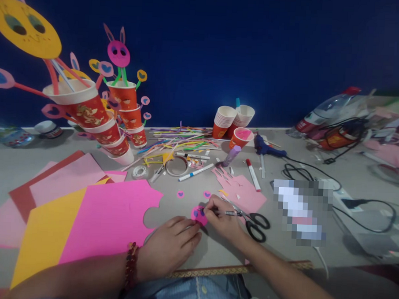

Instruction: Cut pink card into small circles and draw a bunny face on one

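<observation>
A small round magenta paper disc (201, 219) with dark blue spots lies on the grey table. My left hand (170, 244) rests flat beside it, fingers stretched out, fingertips at its lower left edge. My right hand (221, 215) is closed around a slim pen (230, 213), its tip over the disc. Just above are two tiny pink discs with blue hearts, one on the left (181, 194) and one on the right (207, 194). Black-handled scissors (256, 226) lie right of my right hand, blades partly hidden behind it.
Magenta paper (112, 216) and other coloured sheets cover the left. Decorated cup stacks (88, 111) stand behind them. Pipe cleaners (183, 140), a tape roll (176, 165), markers (253, 174), a glue gun (268, 148), cables and a pixelated object (299, 211) lie around.
</observation>
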`<state>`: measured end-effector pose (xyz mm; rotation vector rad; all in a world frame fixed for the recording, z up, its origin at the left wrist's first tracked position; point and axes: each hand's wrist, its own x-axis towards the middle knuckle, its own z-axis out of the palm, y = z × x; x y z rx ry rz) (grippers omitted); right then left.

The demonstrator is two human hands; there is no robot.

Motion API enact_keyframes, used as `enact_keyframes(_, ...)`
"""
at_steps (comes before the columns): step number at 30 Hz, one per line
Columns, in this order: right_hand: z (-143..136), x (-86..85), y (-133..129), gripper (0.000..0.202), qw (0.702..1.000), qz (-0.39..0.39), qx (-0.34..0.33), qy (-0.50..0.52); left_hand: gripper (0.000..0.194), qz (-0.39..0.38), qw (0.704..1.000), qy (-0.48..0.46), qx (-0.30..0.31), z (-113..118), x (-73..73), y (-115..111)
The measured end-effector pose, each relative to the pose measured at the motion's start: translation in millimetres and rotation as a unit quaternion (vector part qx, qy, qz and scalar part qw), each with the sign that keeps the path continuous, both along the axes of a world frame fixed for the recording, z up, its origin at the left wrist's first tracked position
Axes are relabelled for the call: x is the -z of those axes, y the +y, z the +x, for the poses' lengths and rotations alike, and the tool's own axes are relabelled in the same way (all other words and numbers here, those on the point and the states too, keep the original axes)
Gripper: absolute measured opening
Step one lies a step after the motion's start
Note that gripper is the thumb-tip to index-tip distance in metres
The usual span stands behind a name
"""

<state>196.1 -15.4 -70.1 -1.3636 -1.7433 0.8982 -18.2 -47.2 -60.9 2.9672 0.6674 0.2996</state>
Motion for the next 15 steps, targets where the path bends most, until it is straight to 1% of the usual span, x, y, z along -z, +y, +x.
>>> enact_keyframes(15, 0.4, -0.6, 0.0, 0.016, 1.0, 0.001, -0.007, -0.001, 0.031, -0.003, 1.0, 0.007, -0.004, 0.8, 2.6, -0.4)
